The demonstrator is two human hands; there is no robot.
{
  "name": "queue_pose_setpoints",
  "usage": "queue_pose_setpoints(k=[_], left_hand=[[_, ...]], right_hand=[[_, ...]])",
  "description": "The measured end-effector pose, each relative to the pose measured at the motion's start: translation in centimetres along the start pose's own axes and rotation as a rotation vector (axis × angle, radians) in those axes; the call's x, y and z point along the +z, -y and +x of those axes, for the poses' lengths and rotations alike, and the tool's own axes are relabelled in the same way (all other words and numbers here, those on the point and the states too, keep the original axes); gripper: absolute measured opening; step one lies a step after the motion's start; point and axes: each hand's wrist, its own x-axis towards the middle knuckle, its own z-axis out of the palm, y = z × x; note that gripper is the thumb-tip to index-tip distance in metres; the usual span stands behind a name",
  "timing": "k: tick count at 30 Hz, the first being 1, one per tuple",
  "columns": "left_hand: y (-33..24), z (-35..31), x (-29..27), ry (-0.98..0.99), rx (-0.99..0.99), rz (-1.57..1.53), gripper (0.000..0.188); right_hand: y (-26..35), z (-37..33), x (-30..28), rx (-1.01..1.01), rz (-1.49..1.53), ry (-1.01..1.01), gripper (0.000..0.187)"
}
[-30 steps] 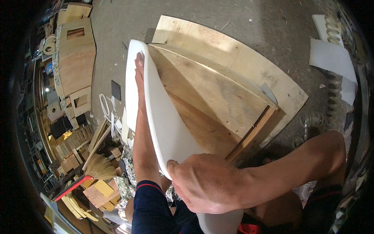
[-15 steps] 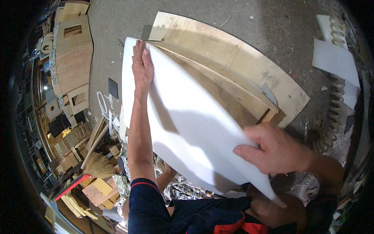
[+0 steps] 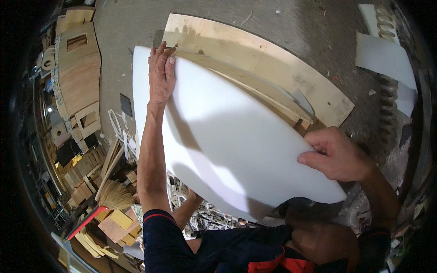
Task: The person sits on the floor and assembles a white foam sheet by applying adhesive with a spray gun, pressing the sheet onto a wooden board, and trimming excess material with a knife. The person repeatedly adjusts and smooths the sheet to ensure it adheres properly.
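Observation:
A large white foam sheet point(image 3: 232, 132) lies over a curved wooden frame point(image 3: 241, 82), covering most of it. My left hand point(image 3: 161, 75) rests on the sheet's far left part, fingers outstretched past the far edge, gripping nothing. At the sheet's right edge, my right hand point(image 3: 339, 154) is closed on the foam, thumb on top and fingers curled at the edge. The sheet's near right corner hangs free in front of me. Behind the frame lies a pale curved plywood panel point(image 3: 273, 61).
Plywood pieces with cutouts point(image 3: 77, 68) stand at the left. A straw broom point(image 3: 116, 194) with a red handle lies among wood offcuts point(image 3: 120, 225). At the right are a coiled air hose point(image 3: 388, 100) and white foam scraps point(image 3: 384, 59). A dark flat block point(image 3: 125, 104) lies on the floor.
My right hand has moved right and slightly away from me with the foam edge. The sheet now lies flatter and hides more of the frame. My left hand stays on the far left part.

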Motion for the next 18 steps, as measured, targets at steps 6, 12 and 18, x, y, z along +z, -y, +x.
queue_pose_setpoints(k=[6,12,18], left_hand=[[-2.8,0.3,0.3,0.028,0.114,-0.082,0.039],[-6.0,-0.6,0.8,0.055,0.218,-0.094,0.033],[-9.1,-1.4,1.3,0.065,0.285,-0.153,0.032]], right_hand=[[-1.3,-1.5,-0.2,0.053,0.04,-0.016,0.011],[-2.4,-2.0,-0.3,0.071,0.018,-0.17,0.019],[-2.5,-2.0,-0.6,0.06,-0.009,-0.237,0.018]])
